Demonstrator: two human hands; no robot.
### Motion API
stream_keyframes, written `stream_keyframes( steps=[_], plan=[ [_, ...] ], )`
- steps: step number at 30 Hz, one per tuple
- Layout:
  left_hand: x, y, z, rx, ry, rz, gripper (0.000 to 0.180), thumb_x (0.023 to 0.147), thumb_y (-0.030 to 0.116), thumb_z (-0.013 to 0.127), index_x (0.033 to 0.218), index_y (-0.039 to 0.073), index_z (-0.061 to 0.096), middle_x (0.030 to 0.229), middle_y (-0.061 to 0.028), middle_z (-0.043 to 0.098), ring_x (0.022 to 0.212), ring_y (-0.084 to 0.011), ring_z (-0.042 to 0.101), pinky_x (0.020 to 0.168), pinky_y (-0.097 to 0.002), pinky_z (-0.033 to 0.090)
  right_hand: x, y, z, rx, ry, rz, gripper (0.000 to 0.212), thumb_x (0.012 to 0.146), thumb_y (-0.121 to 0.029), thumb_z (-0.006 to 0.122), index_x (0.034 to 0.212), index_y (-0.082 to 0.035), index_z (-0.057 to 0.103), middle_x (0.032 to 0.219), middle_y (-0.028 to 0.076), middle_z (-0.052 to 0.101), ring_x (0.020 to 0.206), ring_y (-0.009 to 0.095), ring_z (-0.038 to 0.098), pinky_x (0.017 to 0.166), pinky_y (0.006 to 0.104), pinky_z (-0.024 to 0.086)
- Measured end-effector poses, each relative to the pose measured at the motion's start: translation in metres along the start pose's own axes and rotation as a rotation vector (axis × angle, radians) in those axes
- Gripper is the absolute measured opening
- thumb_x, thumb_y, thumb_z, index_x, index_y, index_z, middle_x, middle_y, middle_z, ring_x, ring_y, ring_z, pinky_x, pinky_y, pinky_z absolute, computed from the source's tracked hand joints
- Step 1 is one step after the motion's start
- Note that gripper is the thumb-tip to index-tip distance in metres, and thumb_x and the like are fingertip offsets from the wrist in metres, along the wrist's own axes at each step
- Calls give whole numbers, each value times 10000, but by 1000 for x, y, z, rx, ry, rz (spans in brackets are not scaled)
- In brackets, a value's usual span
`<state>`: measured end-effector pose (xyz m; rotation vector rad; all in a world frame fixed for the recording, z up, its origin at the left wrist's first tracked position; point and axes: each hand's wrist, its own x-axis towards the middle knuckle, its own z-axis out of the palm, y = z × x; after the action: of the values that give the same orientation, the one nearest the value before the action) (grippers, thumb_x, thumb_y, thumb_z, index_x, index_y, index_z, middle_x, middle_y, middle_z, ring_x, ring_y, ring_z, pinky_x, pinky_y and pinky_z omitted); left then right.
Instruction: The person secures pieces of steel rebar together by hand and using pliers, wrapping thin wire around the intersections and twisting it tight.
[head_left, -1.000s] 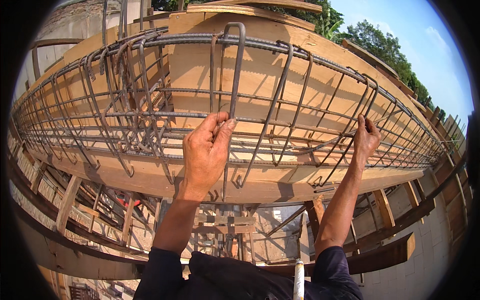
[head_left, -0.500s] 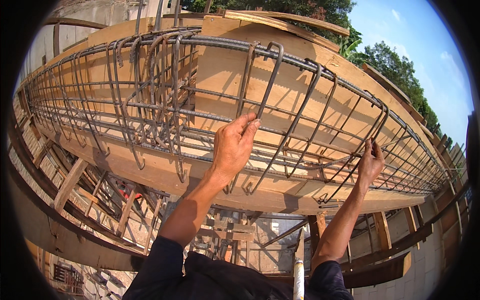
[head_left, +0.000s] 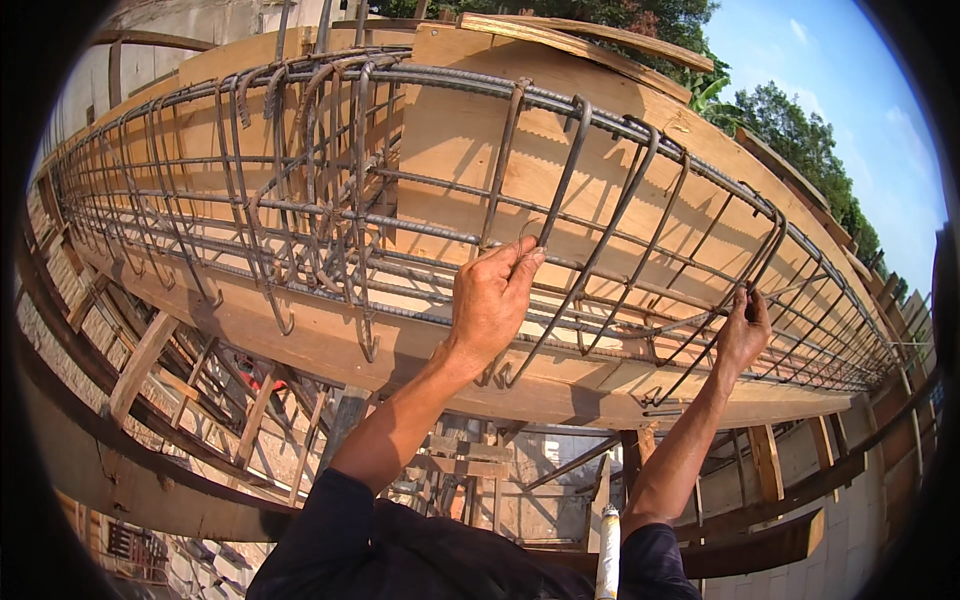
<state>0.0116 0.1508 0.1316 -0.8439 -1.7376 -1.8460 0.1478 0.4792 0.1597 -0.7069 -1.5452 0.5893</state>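
Note:
A long rebar cage [head_left: 440, 232] of ribbed bars and bent stirrups runs across the view inside a plywood form [head_left: 455, 140]. My left hand [head_left: 492, 305] is closed on a hooked steel stirrup [head_left: 566, 180], thumb and fingers pinching its leg near a lengthwise bar. A thin curved strand, perhaps wire, shows by those fingertips. Farther right, my right hand [head_left: 742, 330] is closed around another stirrup [head_left: 690, 372], whose leg slants down past the fingers to a hooked lower end. Its palm side is partly hidden.
Loose timber strips [head_left: 600, 45] lie along the far form's top. A wooden board [head_left: 420, 375] edges the near side under the cage. Below stand timber props [head_left: 140, 368] and scaffold pieces. A white stick-like object [head_left: 608, 555] rises at the bottom edge before my dark shirt.
My left hand has shifted right together with its stirrup, widening the gap to the stirrup on its left. The right hand stays nearly in place, still holding. The view has shifted slightly.

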Motion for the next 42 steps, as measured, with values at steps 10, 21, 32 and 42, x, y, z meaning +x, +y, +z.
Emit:
stream_keyframes(
  steps=[10,21,32,42],
  plan=[
    [6,-1,-4,-43,101,133,280,976,128,691,1148,-93,702,786,-128,709,675,-126,619,598,-283,481,-10,2,-6,-56,20,-65,417,958,-271,700,1305,-42,672,1117,148,721,1006,243,682,845,403,535],
    [41,3,-5,-21,59,90,324,994,190,675,1156,-89,707,584,-55,571,564,-64,492,513,-280,413,-32,-18,-9,8,32,-82,451,956,-298,716,1326,-50,644,1242,160,658,1122,267,613,959,444,481],
    [34,14,-11,203,-46,-75,314,952,214,718,1069,-76,744,842,-162,766,731,-125,682,643,-301,541,-71,-63,-3,262,-33,-176,377,936,-279,759,1245,-76,688,1183,105,679,1135,211,611,954,407,478],
    [23,-2,-18,297,28,67,306,940,245,726,1090,-20,756,883,-164,773,789,-128,714,694,-297,554,-155,-98,37,327,-524,-188,366,911,-176,773,1224,-13,677,1017,103,735,885,142,694,715,300,569]
  ],
)
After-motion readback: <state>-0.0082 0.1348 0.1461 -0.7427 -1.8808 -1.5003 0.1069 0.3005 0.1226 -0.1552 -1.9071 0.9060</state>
